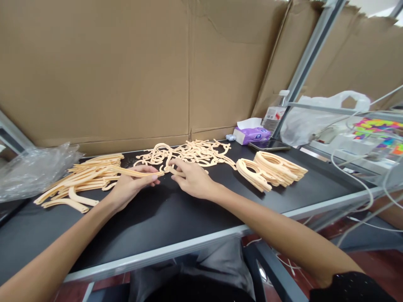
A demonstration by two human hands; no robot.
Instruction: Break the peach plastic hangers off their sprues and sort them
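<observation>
Between the fingers of my left hand (134,184) is a long, pale wooden-coloured arm piece (134,172), its tip pointing right. Close beside it, my right hand (192,178) pinches a curved hook piece (166,157) of the same colour, near that tip. Whether the two pieces touch is too small to tell. Behind both hands lies a loose heap of small curved pieces (201,152). A pile of long arm pieces (85,178) spreads out to the left. Several hanger-like pieces (275,167) are stacked in rows on the right.
The black tabletop (195,218) has a metal front edge. Clear plastic wrap (34,170) lies far left. A purple tissue pack (252,135), a phone (270,145) and a bottle (273,115) stand or lie back right. Cardboard (126,71) walls the back; white cables (352,172) hang right.
</observation>
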